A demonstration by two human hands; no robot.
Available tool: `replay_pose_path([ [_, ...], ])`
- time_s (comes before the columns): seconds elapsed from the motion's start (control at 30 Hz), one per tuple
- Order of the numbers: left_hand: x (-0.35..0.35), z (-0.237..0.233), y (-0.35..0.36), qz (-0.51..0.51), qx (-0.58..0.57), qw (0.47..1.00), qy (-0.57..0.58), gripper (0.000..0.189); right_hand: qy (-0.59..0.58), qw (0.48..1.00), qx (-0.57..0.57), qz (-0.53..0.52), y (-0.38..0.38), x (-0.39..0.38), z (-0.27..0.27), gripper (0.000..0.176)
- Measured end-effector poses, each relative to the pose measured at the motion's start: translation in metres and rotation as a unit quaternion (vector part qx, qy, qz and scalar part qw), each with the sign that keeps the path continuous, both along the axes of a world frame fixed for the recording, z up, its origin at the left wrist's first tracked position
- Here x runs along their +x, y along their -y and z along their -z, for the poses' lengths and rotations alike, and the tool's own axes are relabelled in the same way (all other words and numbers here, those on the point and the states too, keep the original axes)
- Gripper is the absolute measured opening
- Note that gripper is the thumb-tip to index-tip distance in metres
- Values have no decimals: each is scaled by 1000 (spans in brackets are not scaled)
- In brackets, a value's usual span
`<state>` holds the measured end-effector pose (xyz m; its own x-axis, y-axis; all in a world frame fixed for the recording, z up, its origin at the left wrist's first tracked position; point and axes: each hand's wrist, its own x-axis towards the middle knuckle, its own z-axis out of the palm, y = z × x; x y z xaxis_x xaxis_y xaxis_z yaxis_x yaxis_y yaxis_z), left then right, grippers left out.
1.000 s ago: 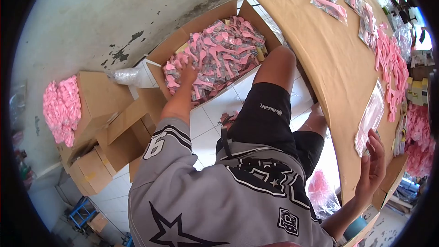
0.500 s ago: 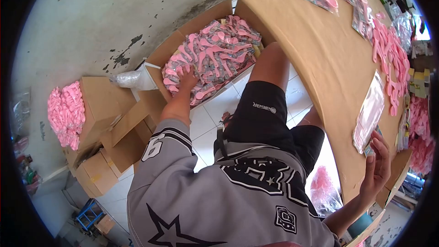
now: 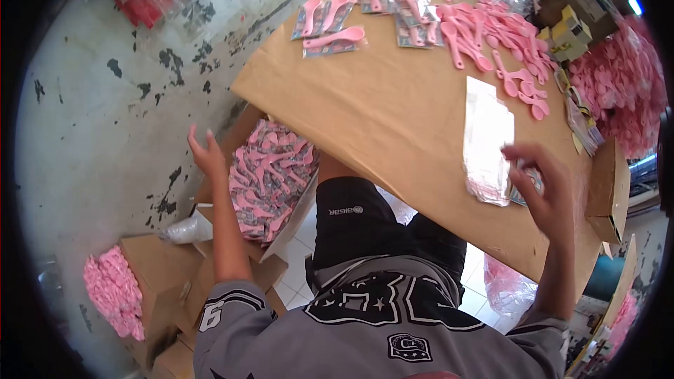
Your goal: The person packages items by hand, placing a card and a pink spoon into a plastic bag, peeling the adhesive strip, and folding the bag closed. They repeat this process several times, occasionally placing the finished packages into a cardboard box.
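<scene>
My left hand [image 3: 208, 154] is raised beside the carton, fingers apart and holding nothing. Packed pink spoons [image 3: 270, 172] fill that carton below the table edge. Over the right part of the table my right hand [image 3: 537, 182] hovers at the edge of a stack of clear plastic sleeves [image 3: 486, 144], its thumb and fingers spread. A printed card [image 3: 530, 184] lies partly hidden behind that hand. Loose pink spoons [image 3: 502, 31] are heaped at the table's far right, and several bagged spoons [image 3: 335, 39] lie along the far left edge.
The brown-covered table [image 3: 393, 105] spans the front. An open cardboard box [image 3: 608, 193] stands at its right edge. At the lower left are a pink bundle [image 3: 114, 293] and brown cartons [image 3: 160, 267]. Pink spoons in plastic [image 3: 621, 91] hang at the right.
My left hand has risen from the packed spoons in the carton. My right hand has moved over the sleeves' edge. The view has turned toward the table.
</scene>
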<state>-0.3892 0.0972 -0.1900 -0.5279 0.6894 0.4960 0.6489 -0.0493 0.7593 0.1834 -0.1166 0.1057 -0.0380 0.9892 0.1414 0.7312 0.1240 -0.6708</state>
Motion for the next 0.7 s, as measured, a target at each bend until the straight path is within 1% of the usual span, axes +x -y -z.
replay_pose_path([
  [0.07,48,-80,-30,105,86,991,11,46,-8,1000,4,-16,-41,1,6,30],
  [0.1,70,-112,-45,163,77,984,-11,46,15,999,34,-37,-65,0,11,35],
  [0.13,93,-136,-60,219,68,973,-34,47,39,995,65,-59,-92,-3,16,39],
  [0.2,151,-167,-83,325,70,942,-50,53,84,986,95,-103,-154,-8,27,53],
  [0.23,180,-175,-94,362,61,926,-90,59,125,982,110,-92,-188,-12,39,61],
  [0.27,206,-179,-101,398,52,907,-130,65,166,975,124,-81,-218,-18,50,69],
  [0.33,241,-168,-109,404,13,879,-251,77,251,961,113,-40,-257,-37,62,80],
  [0.43,264,-170,-89,377,-109,855,-340,82,330,933,127,62,-292,-61,89,82],
  [0.53,249,-156,-88,394,-105,842,-354,81,283,957,62,20,-295,-65,100,80],
  [0.57,242,-152,-82,408,-115,832,-357,79,296,949,106,1,-287,-65,107,77],
  [0.67,221,-172,-41,442,-126,807,-371,74,260,952,149,-55,-242,-73,105,73],
  [0.7,214,-175,-30,449,-122,799,-380,73,256,955,134,-73,-223,-77,101,73],
])
